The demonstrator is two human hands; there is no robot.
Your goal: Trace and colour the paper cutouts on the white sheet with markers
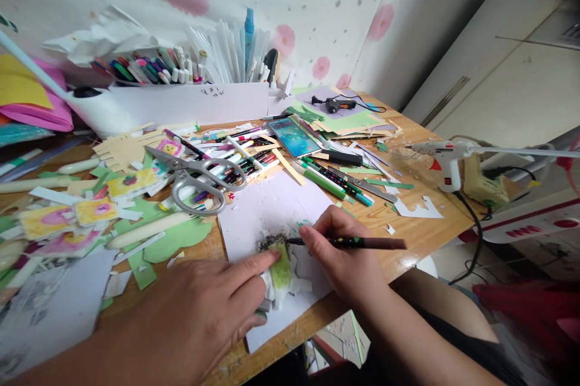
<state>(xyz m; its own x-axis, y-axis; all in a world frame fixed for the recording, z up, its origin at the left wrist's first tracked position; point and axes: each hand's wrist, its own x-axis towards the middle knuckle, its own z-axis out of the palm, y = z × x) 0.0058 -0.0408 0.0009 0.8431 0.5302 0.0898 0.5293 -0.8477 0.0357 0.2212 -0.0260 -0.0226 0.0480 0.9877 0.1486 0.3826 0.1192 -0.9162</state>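
My right hand is closed around a dark brown marker pen, whose tip touches the edge of a small green-coloured paper piece. The piece has white paper tabs at its sides and dark scribbles along its top. Pressing it down is the index finger of my left hand, with the other fingers curled at its lower left edge. Something greyish shows by the curled fingers, too hidden to name. Beneath lies a white sheet of paper with dark smudges. A pair of grey scissors rests beyond the left hand.
A lit phone lies among loose markers and paper scraps. Coloured paper pieces and green cutouts cover the left side. A white box of markers stands behind. At right is a glue gun with a cable; a dark one lies farther back.
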